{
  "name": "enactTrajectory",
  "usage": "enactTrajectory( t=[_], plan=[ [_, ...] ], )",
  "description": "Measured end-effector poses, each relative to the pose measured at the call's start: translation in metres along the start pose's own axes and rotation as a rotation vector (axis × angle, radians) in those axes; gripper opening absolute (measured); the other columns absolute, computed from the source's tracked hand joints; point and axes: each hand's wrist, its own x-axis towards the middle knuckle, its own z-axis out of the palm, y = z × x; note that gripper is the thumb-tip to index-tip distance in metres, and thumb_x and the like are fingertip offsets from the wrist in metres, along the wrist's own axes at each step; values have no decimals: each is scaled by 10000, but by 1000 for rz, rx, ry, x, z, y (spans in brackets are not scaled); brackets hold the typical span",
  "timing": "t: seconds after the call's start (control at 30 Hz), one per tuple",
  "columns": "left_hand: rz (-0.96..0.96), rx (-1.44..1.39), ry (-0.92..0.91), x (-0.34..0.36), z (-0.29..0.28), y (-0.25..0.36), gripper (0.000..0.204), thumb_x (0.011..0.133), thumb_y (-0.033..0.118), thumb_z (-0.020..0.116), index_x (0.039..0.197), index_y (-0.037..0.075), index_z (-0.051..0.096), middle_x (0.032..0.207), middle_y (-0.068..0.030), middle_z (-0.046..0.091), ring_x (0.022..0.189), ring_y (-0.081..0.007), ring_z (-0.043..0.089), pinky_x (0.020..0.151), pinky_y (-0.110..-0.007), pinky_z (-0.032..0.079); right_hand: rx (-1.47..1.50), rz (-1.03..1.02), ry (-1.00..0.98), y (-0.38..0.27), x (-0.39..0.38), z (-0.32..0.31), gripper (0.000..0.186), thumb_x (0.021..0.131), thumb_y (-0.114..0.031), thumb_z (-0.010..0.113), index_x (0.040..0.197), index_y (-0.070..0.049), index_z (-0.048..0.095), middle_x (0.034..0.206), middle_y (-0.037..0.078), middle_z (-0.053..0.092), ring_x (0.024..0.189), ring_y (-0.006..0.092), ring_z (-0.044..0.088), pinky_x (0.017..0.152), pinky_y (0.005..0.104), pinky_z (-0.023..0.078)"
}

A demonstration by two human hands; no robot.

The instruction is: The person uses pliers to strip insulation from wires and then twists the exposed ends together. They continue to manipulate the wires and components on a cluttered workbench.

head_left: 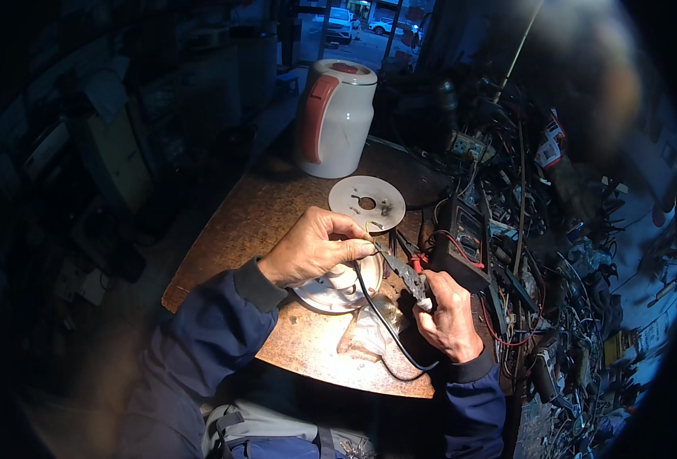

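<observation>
Between the thumb and forefinger of my left hand (314, 251) is the end of a black power cord (371, 302), with a thin yellowish wire standing up by the fingertips. My right hand (453, 317) is closed around a pair of pliers (412, 280), whose jaws point up and left, close to the wire end. Whether the jaws touch the wire I cannot tell. Below my left hand lies a round white kettle base (329, 297), partly hidden by it. A flat round plate (348, 200) with a central hole and dark stains lies just beyond.
A white electric kettle (348, 126) with a red handle stands at the table's far end. A clear plastic bag (367, 330) lies near the front edge of the brown table (220, 245). On the right, a black-cased meter (467, 239) sits before a heap of cables and tools.
</observation>
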Motion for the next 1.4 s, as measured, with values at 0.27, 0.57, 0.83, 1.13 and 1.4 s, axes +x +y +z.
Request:
enactTrajectory(
  t=[0.27,0.57,0.83,1.13,1.4],
  plan=[
    [-23,25,11,-2,1,5,116,914,72,760,992,-14,753,864,-56,736,765,-69,662,676,-215,546,-8,-43,47,1,0,3,491,662,45,665,1152,65,624,883,226,620,805,426,642,720,435,538],
    [31,16,11,-2,3,6,114,919,61,751,994,-24,761,854,-63,743,755,-74,663,678,-225,549,-9,-29,50,1,0,4,480,655,57,651,1134,65,633,910,221,642,821,407,663,734,408,542],
    [22,6,48,-1,5,1,94,915,40,747,983,-22,763,839,-56,739,714,-58,651,616,-200,522,-16,1,34,-1,0,3,476,649,67,645,1125,69,633,893,214,638,795,394,659,715,396,535],
    [17,12,17,-3,4,5,90,912,24,736,991,-16,751,898,-38,720,769,-58,647,669,-214,544,-11,-11,21,2,-1,3,496,646,52,658,1140,75,623,908,230,635,822,415,658,729,410,535],
    [-13,-10,-2,-3,3,4,115,928,46,732,1024,-15,744,900,-33,718,763,-50,641,647,-202,538,20,-25,38,6,-1,6,472,648,61,655,1119,75,635,877,232,632,793,423,647,706,430,541]
  ],
)
